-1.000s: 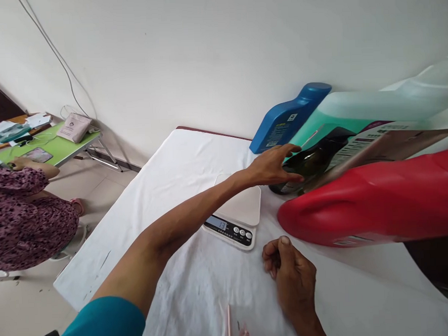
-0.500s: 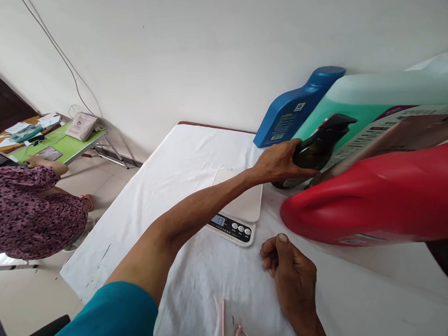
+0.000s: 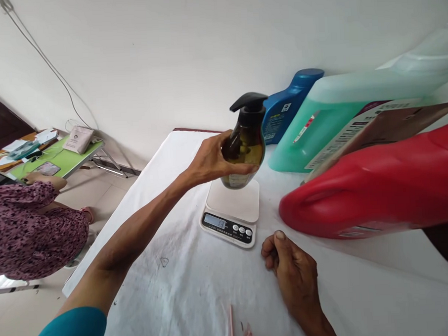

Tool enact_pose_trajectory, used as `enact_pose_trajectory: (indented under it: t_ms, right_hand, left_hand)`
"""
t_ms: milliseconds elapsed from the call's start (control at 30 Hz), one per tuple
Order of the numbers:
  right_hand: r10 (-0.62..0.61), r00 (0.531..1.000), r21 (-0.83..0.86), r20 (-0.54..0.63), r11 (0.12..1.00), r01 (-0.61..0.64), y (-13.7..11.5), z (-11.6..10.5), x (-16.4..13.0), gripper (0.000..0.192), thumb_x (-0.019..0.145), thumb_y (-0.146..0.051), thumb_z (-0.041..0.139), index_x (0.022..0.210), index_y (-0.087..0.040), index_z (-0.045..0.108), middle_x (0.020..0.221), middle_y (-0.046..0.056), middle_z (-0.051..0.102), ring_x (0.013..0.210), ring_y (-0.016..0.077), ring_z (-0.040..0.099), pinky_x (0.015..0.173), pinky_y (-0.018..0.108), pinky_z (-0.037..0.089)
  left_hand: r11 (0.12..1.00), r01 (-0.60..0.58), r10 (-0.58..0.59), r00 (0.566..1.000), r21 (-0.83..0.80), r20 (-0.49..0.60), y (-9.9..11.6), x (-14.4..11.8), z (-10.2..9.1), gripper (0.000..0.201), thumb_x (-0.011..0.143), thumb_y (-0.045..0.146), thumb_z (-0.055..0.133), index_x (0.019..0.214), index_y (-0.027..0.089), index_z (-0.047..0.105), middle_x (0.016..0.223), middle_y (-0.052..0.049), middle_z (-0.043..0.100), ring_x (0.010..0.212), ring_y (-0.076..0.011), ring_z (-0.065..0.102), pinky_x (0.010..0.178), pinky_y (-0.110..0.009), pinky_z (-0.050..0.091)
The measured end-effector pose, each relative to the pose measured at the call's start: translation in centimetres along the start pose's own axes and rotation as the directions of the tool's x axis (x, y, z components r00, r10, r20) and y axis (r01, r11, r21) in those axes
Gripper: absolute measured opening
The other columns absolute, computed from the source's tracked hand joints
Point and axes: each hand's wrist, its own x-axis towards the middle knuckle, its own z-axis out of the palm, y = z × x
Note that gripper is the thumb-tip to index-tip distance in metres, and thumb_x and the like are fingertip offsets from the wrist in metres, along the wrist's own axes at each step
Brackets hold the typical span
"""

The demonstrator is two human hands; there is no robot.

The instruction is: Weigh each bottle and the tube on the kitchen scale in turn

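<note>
Our left hand (image 3: 212, 161) is clamped on the dark pump bottle (image 3: 245, 145), held above the kitchen scale (image 3: 230, 213). Right hand (image 3: 293, 274) curled together on tabletop (image 3: 184, 288). Red jug (image 3: 369, 186), green jug (image 3: 319, 129), blue bottle (image 3: 286, 111) crowd beside. Labels unreadable.

White-clothed table (image 3: 184, 288): kitchen scale (image 3: 230, 215), red jug (image 3: 369, 186), teal jug (image 3: 318, 124), blue jug (image 3: 286, 108), right hand (image 3: 293, 276) resting

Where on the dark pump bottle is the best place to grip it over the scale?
Around the round belly of the pump bottle, from its left side, as the left hand does now: the body is widest there and upright, while the pump head is narrow.
</note>
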Motion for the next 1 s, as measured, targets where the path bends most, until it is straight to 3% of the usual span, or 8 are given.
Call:
enact_pose_trajectory:
  t_ms: [233, 500, 633, 733, 800, 867, 933, 1000]
  right_hand:
    - [0.001, 1.0, 0.022, 0.0, 1.0, -0.001, 0.4, 0.2, 0.1, 0.066, 0.104, -0.073, 0.04, 0.067, -0.022, 0.059, 0.053, 0.0, 0.051, 0.054, 0.0167, 0.049, 0.053, 0.029, 0.036]
    - [-0.034, 0.999, 0.007, -0.002, 0.999, 0.034, 0.3, 0.2, 0.2, 0.069, 0.103, -0.076, 0.038, 0.065, -0.022, 0.058, 0.052, 0.0, 0.05, 0.053, 0.0167, 0.048, 0.053, 0.03, 0.036]
    - [-0.031, 1.0, 0.012, 0.0, 0.999, 0.031, 0.2, 0.2, 0.2, 0.069, 0.102, -0.077, 0.038, 0.065, -0.022, 0.058, 0.052, 0.0, 0.05, 0.053, 0.0171, 0.049, 0.053, 0.03, 0.036]
    - [-0.02, 1.0, 0.008, -0.001, 1.0, 0.02, 0.2, 0.2, 0.2, 0.07, 0.102, -0.078, 0.039, 0.064, -0.022, 0.057, 0.052, 0.0, 0.05, 0.052, 0.017, 0.049, 0.052, 0.029, 0.036]
    - [-0.01, 1.0, 0.021, -0.004, 1.0, 0.011, 0.2, 0.1, 0.3, 0.07, 0.1, -0.08, 0.04, 0.064, -0.022, 0.057, 0.052, 0.001, 0.051, 0.052, 0.0171, 0.049, 0.051, 0.029, 0.037]
    - [0.002, 1.0, 0.05, -0.005, 0.999, -0.002, 0.1, 0.1, 0.4, 0.071, 0.098, -0.082, 0.042, 0.064, -0.022, 0.058, 0.052, 0.001, 0.052, 0.052, 0.0171, 0.049, 0.049, 0.029, 0.037]
    - [0.016, 1.0, 0.079, 0.0, 0.997, -0.016, 0.0, 0.0, 0.4, 0.072, 0.096, -0.084, 0.043, 0.064, -0.022, 0.059, 0.051, 0.002, 0.053, 0.05, 0.0169, 0.049, 0.047, 0.028, 0.037]
    - [0.023, 1.0, 0.096, 0.004, 0.995, -0.023, -0.1, -0.1, 0.5, 0.073, 0.094, -0.086, 0.043, 0.063, -0.022, 0.059, 0.05, 0.002, 0.053, 0.049, 0.0166, 0.048, 0.046, 0.028, 0.037]
  left_hand:
    - [0.999, 0.017, -0.021, 0.993, 0.03, 0.113, -0.1, -2.4, 0.1, 0.039, 0.065, 0.033, 0.089, 0.091, 0.018, 0.064, 0.086, -0.002, 0.068, 0.078, -0.0171, 0.061, 0.068, -0.03, 0.048]
    - [0.999, 0.049, -0.051, 0.992, 0.023, 0.118, -0.7, -2.8, 0.8, 0.04, 0.064, 0.032, 0.089, 0.092, 0.018, 0.064, 0.086, -0.002, 0.069, 0.079, -0.0167, 0.061, 0.071, -0.03, 0.049]
    - [0.998, 0.056, -0.058, 0.988, 0.022, 0.144, -0.9, -2.8, 0.7, 0.043, 0.065, 0.033, 0.089, 0.098, 0.018, 0.065, 0.095, -0.005, 0.071, 0.086, -0.0198, 0.065, 0.077, -0.033, 0.052]
    - [1.0, 0.017, -0.02, 0.988, 0.016, 0.153, -1.4, -3.0, 0.1, 0.058, 0.064, 0.041, 0.093, 0.11, 0.018, 0.066, 0.111, -0.009, 0.072, 0.1, -0.0237, 0.067, 0.086, -0.035, 0.054]
    - [0.998, 0.02, -0.013, 0.994, -0.061, 0.112, -2.2, -3.5, -0.3, 0.06, 0.07, 0.05, 0.088, 0.118, 0.02, 0.066, 0.125, -0.011, 0.071, 0.111, -0.0253, 0.067, 0.092, -0.036, 0.054]
    - [0.979, 0.089, -0.088, 0.996, -0.184, 0.014, -3.8, -4.5, -0.6, 0.052, 0.086, 0.061, 0.071, 0.118, 0.02, 0.067, 0.128, -0.012, 0.07, 0.112, -0.0248, 0.068, 0.092, -0.035, 0.055]
    - [0.947, 0.182, -0.22, 0.968, -0.266, -0.12, -6.0, -5.8, -0.7, 0.053, 0.095, 0.067, 0.054, 0.108, 0.017, 0.069, 0.116, -0.014, 0.074, 0.1, -0.0232, 0.071, 0.085, -0.033, 0.057]
    - [0.928, 0.254, -0.324, 0.912, -0.273, -0.25, -8.6, -7.2, -0.8, 0.058, 0.094, 0.071, 0.052, 0.094, 0.015, 0.068, 0.098, -0.013, 0.075, 0.084, -0.0207, 0.071, 0.075, -0.031, 0.056]
